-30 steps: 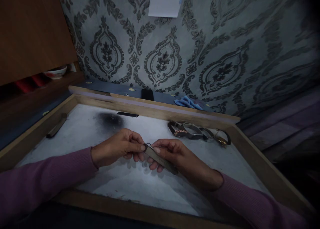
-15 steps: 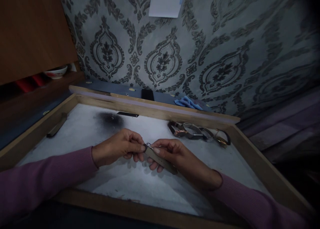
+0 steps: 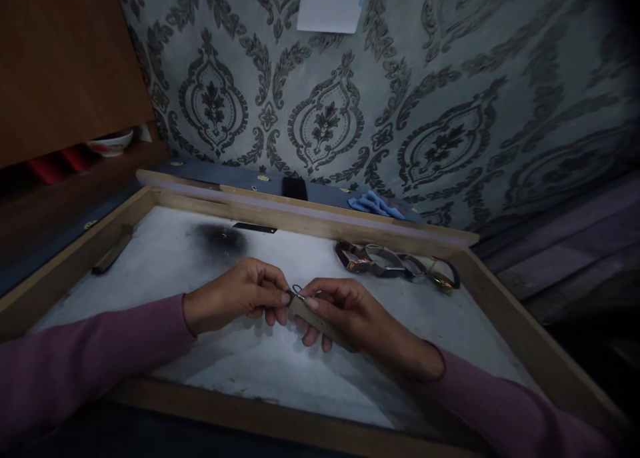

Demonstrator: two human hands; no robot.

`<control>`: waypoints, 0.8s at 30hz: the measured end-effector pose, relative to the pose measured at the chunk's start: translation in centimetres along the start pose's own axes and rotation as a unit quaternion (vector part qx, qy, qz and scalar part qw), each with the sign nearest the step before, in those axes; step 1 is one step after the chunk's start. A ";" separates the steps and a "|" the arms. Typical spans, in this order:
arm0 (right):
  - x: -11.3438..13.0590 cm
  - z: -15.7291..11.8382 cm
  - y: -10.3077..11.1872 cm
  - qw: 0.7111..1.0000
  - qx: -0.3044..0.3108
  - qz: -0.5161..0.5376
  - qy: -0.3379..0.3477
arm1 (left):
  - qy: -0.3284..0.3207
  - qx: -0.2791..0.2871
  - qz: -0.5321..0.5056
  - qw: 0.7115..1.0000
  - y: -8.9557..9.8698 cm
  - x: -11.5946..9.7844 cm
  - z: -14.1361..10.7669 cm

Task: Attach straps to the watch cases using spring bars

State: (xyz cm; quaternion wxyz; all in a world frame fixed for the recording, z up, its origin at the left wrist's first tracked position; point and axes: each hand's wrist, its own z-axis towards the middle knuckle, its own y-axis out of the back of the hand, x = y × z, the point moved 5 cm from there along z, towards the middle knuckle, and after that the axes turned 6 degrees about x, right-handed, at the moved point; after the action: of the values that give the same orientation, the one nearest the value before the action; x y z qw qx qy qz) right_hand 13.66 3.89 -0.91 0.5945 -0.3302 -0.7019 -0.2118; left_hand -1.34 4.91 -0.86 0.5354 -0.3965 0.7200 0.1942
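Both hands meet over the white-bottomed wooden tray, working on one grey-brown watch strap. My left hand pinches the strap's upper-left end between thumb and fingers. My right hand is closed around the strap, which runs across its fingers under the thumb; its lower end is partly hidden by the palm. At the upper end, by the right thumb and index finger, a small thin loop with a shiny metal bit sticks up. Whether it is attached to the strap I cannot tell.
Several watches lie in a row at the tray's back right. A black strip is by the back wall, a dark strap-like piece at the left. Behind the tray are a black flat object and a blue cloth.
The thin loop stands out slightly more above the strap's end. My right fingers have shifted a little under the strap, and its lower end is more covered. My left hand is nearly unchanged.
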 end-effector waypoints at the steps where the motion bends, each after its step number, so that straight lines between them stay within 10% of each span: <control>1: 0.0 0.0 0.0 1.000 0.004 -0.010 0.004 | 0.001 0.000 0.002 1.000 0.0 0.0 0.0; 24: 0.6 -0.3 -0.1 0.996 0.019 -0.089 0.008 | 0.001 0.009 0.022 1.000 -0.2 0.1 0.0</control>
State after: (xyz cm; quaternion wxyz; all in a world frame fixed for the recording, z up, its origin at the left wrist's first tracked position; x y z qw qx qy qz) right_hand 13.69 3.74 -0.25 0.5850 -0.2534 -0.7276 -0.2531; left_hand -1.21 4.78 -0.97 0.5340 -0.3760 0.7307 0.1988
